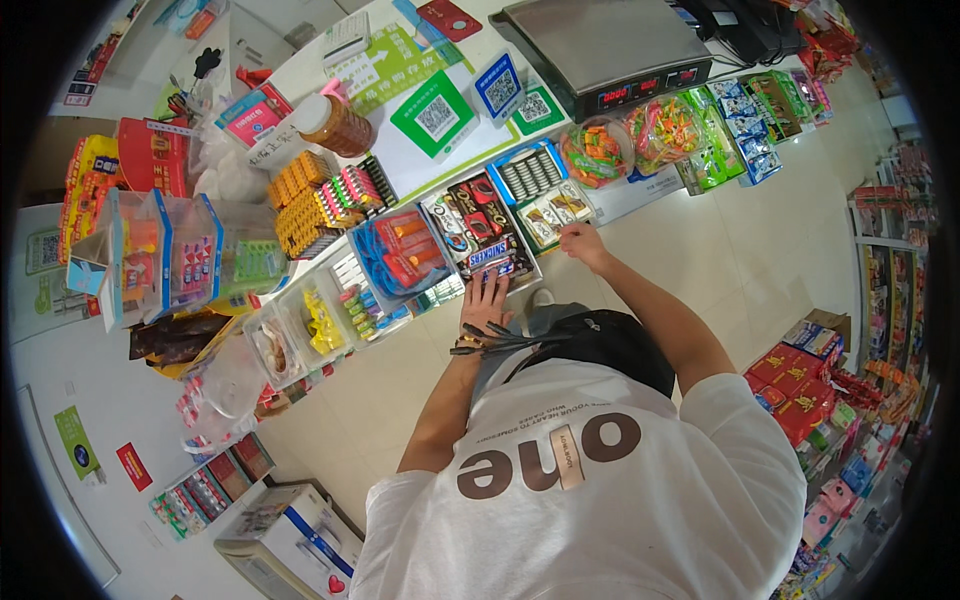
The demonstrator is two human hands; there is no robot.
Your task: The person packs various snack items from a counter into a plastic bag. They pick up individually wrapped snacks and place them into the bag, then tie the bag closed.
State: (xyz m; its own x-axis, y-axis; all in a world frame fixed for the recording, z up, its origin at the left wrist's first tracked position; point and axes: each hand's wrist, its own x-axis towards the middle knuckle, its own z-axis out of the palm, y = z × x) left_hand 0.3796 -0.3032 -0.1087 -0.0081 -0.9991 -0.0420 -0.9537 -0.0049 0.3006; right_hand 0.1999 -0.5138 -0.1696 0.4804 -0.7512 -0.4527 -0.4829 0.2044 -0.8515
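Note:
My left hand (486, 300) lies with its fingers stretched out at the front edge of a clear plastic bin (529, 279). In that bin are Dove chocolates (480, 214) and Snickers bars (491, 255), and my fingertips touch or nearly touch the Snickers. My right hand (581, 244) is curled at the front right corner of a small open box (534, 246) of white and gold wrapped packs (555, 214). Whether its fingers pinch something is hidden. Behind that box sits a blue box (566, 171) with rows of small silvery pieces.
Left of the chocolates is a bin of red and blue packets (405, 251); lighters (300, 202) stand behind. To the right are two candy tubs (596, 154). A scale (607, 45), payment-code stands (435, 116) and a brown-filled jar (337, 127) occupy the counter. Stocked shelves (889, 277) line the right.

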